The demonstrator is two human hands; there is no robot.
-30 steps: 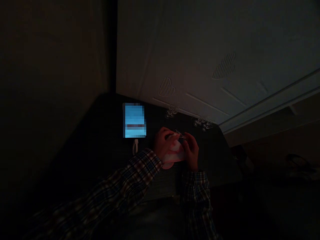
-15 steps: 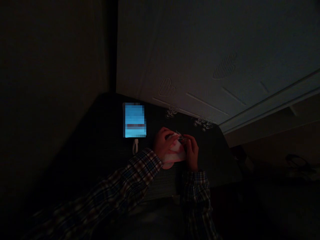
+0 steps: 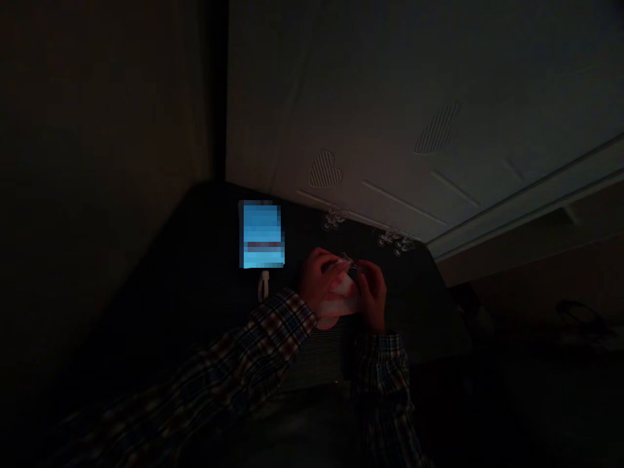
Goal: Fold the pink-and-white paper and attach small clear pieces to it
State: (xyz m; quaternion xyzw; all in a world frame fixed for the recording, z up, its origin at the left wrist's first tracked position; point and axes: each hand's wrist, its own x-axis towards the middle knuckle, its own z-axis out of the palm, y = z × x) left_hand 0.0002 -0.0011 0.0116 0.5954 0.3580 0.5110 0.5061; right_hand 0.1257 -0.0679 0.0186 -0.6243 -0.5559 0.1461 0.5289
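In very dim, reddish light, my left hand (image 3: 316, 281) is closed, its fingers curled over a pale, thin sheet-like piece (image 3: 348, 302) whose material I cannot make out. From the other side my right hand (image 3: 374, 292) reaches in, thumb and fingers pinched at the sheet's upper right edge. Between the fingertips of both hands shows a small shiny, wire-like piece (image 3: 351, 265), too dark to name. Below the sheet, the rounded edge of a pinkish thing (image 3: 328, 323) peeks out on the table.
A lit phone-like screen (image 3: 263, 235), blurred out, lies left of my hands, with a pale looped cable or strap (image 3: 264, 286) below it. Shiny small pieces lie in two clusters (image 3: 334, 218) (image 3: 397, 241) along a white panel (image 3: 370, 130) with heart patterns. The dark tabletop (image 3: 219, 279) lies beneath.
My hands stay almost in place, with only slight finger shifts around the small shiny piece. The light on the panel looks a little warmer.
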